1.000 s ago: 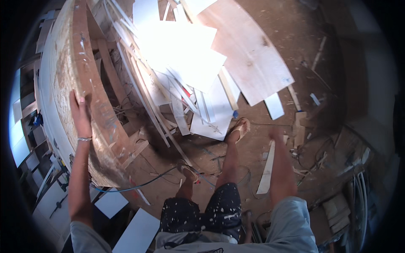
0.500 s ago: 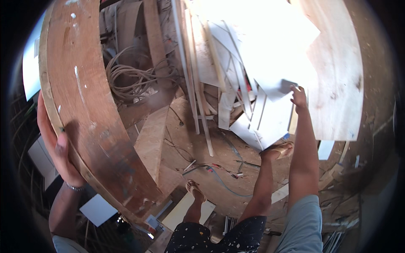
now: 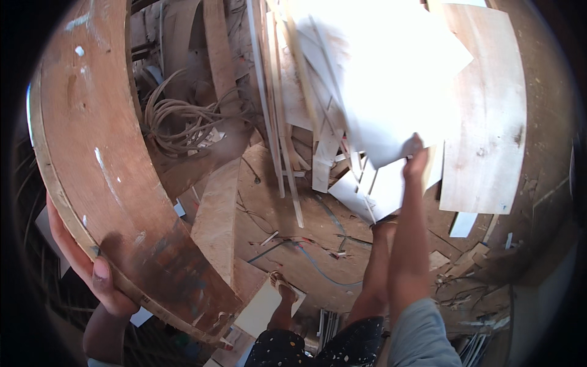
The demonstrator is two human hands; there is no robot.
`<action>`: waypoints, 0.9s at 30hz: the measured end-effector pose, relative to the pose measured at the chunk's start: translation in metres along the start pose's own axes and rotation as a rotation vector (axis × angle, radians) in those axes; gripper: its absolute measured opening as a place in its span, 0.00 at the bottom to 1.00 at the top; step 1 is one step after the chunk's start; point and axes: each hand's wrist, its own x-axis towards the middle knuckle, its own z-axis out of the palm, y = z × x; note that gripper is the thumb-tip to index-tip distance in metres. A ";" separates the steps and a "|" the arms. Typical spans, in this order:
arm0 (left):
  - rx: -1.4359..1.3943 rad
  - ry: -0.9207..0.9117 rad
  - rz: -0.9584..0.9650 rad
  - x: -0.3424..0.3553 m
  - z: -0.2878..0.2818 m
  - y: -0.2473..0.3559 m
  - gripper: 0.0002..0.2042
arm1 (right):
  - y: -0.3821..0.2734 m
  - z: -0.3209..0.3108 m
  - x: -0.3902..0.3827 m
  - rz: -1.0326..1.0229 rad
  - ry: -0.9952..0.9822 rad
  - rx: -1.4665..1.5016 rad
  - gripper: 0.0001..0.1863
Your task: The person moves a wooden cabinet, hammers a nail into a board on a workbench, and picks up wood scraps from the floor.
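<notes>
My left hand point(image 3: 98, 275) is closed over the edge of a long brown wooden board point(image 3: 116, 159), thumb on the upper face and the fingers partly hidden beyond the edge. The board has white paint spots and dark smudges. My right hand point(image 3: 416, 162) reaches forward, closed at the lower edge of a large white sheet point(image 3: 397, 73). Glare washes out most of that sheet. Beneath it lie smaller white pieces point(image 3: 351, 196) and thin wooden strips point(image 3: 292, 177). A pale plywood panel point(image 3: 483, 116) lies to its right.
A coiled cable point(image 3: 177, 122) lies at the back, right of the brown board. A tapered wooden plank point(image 3: 217, 214) and a thin blue cable point(image 3: 318, 269) are on the dirt floor. Wood scraps point(image 3: 468, 260) litter the right side. My sandalled foot point(image 3: 281, 284) is near a cream panel point(image 3: 257, 312).
My right hand has come nearer and to the left, with the white sheet's lower edge shifting along. The brown board and my left hand appear lower in view. The view itself has moved.
</notes>
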 end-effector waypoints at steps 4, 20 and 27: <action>-0.025 0.032 0.008 0.002 0.007 0.005 0.52 | 0.003 0.087 -0.154 -0.024 -0.044 -0.136 0.17; -0.053 -0.012 0.103 0.001 0.018 0.000 0.42 | -0.040 0.285 -0.311 -0.573 -0.465 -0.399 0.22; -0.093 0.036 0.056 -0.005 0.001 -0.005 0.38 | -0.006 0.154 -0.287 -0.074 -0.162 -0.086 0.22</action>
